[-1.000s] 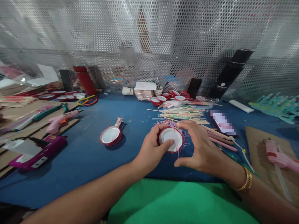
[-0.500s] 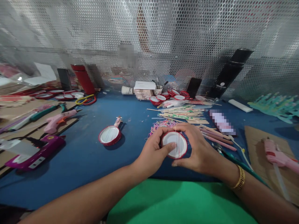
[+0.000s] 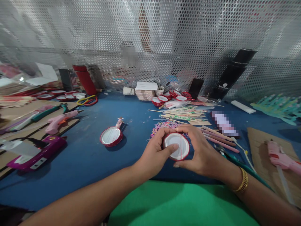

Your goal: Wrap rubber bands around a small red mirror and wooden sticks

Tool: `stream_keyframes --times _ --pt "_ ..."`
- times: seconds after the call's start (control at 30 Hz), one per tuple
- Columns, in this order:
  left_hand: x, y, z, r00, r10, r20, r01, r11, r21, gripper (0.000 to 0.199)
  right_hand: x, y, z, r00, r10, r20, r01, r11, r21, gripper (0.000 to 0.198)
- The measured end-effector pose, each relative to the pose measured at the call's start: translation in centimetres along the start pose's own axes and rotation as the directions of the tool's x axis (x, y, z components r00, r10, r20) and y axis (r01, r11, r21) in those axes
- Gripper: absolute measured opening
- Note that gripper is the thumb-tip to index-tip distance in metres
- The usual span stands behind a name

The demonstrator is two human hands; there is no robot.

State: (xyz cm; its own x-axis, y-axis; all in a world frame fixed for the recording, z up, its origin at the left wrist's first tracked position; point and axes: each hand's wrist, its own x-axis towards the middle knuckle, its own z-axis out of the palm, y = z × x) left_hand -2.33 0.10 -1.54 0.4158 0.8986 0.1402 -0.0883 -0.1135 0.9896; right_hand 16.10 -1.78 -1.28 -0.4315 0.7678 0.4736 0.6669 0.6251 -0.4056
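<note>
A round jar lid (image 3: 180, 147) with a white inside and red rim is between my hands, with thin bands stretched across it. My left hand (image 3: 157, 150) grips its left edge, the thumb pressing on the white face. Curled round the right side, my right hand (image 3: 199, 149) has its fingers on the top rim and its thumb near the bottom. Just behind the hands is a pile of colourful rubber bands (image 3: 160, 126). To the left on the table lies another lid (image 3: 111, 136) strung with bands, with a short stick handle (image 3: 119, 121) attached.
Pink glue guns lie on both sides, one at left (image 3: 56, 121) and one at right (image 3: 279, 155). Wooden sticks (image 3: 188, 114), more lids (image 3: 169, 96) and a black flask (image 3: 231, 75) stand or lie toward the perforated metal screen (image 3: 105, 37). A purple power strip (image 3: 39, 155) is at left.
</note>
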Motion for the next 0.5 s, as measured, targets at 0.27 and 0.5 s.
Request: stream_keyframes --times 0.27,0.5 --pt "0.01 0.11 0.05 1.0 -0.011 -0.02 0.01 1.0 -0.013 0.029 0.13 0.1 -0.08 1.0 0.013 0.017 -0.013 1.0 0.017 0.081" --pt "-0.11 0.14 0.16 0.999 -0.037 0.012 0.039 0.993 -0.113 0.029 0.42 0.1 0.13 0.999 0.032 -0.004 -0.031 0.992 0.125 0.072"
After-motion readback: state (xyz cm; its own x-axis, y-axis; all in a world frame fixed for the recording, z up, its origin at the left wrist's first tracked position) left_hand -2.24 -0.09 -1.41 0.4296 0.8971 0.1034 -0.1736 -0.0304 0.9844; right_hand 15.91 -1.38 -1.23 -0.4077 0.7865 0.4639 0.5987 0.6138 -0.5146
